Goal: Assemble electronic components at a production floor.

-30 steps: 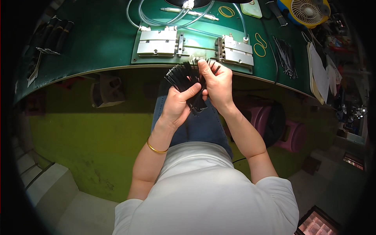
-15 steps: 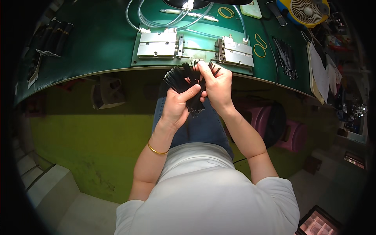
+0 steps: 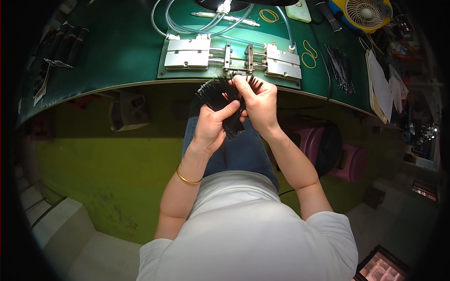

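Note:
A fanned bundle of short, thin black wires (image 3: 216, 95) is gripped in my left hand (image 3: 211, 126), thumb pressed across its middle. Its cut ends show small pale tips, and the lower ends stick out below my palm. My right hand (image 3: 261, 100) is closed, thumb and forefinger pinching at the upper ends of some wires, with several more wires showing beyond its fingers. Just past my fingertips lies a bench fixture with a silver left cylinder (image 3: 187, 54) and a silver right cylinder (image 3: 283, 63). Their metal end plates stand out on rods toward each other.
The green table (image 3: 122, 51) ends just before my hands. Clear air hoses (image 3: 171, 23), a pen (image 3: 225, 18) and rubber bands (image 3: 309, 54) lie around the fixture. More black wires (image 3: 338, 68) rest at right, near a yellow-blue fan (image 3: 368, 14); tied bundles (image 3: 68, 44) lie at far left.
Both end plates of the fixture have slid inward on their rods, closing toward each other. My hands stay almost in place, with the right fingertips slightly shifted at the wire ends.

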`<state>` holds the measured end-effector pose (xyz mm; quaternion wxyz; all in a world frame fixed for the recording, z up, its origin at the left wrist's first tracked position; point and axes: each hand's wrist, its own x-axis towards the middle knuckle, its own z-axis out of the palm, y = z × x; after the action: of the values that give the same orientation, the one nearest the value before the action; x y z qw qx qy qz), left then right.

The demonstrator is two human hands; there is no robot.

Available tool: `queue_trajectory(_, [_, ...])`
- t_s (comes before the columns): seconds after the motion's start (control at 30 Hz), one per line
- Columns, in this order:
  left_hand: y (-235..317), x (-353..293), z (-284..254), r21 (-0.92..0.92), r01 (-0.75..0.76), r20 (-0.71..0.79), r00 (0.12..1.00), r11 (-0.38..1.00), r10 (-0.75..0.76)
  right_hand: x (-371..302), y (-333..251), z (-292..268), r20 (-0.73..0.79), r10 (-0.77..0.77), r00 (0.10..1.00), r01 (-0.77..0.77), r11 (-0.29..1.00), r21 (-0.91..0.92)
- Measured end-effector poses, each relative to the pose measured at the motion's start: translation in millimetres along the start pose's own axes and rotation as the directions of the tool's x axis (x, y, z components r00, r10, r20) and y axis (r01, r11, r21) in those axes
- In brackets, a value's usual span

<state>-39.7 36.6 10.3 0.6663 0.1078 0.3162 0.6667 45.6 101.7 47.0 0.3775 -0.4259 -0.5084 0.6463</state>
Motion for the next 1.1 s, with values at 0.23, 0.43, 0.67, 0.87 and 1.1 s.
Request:
queue_trajectory(0.23, [-1.7, 1.2, -0.1, -0.046, 0.011, -0.032, 0.999, 0.999, -0.012, 2.4, 4.5, -1.1, -0.059, 0.001, 0.998, -0.001, 1.000, 0.001])
queue_trajectory(0.43, [-1.6, 3.5, -0.3, -0.058, 0.022, -0.017, 1.000, 0.998, -0.023, 6.9, 6.0, -3.6, -0.044, 0.031, 0.999, -0.028, 0.998, 0.059])
queue_trajectory(0.67, [1.3, 4.5, -2.4, -0.036, 0.043, 0.006, 0.999, 0.998, -0.042, 6.1, 5.8, -4.1, -0.022, 0.033, 0.999, -0.031, 0.997, 0.071])
queue_trajectory(0.87, [-0.8, 1.9, -4.5, -0.059, 0.029, 0.031, 0.999, 0.998, -0.027, 2.0, 1.1, -0.7, -0.002, -0.002, 1.000, 0.002, 1.000, 0.025])
queue_trajectory(1.1, [-1.7, 2.5, -3.7, -0.050, 0.002, -0.007, 1.000, 0.999, -0.003, 4.7, 7.2, -1.4, -0.021, -0.001, 1.000, 0.001, 1.000, 0.013])
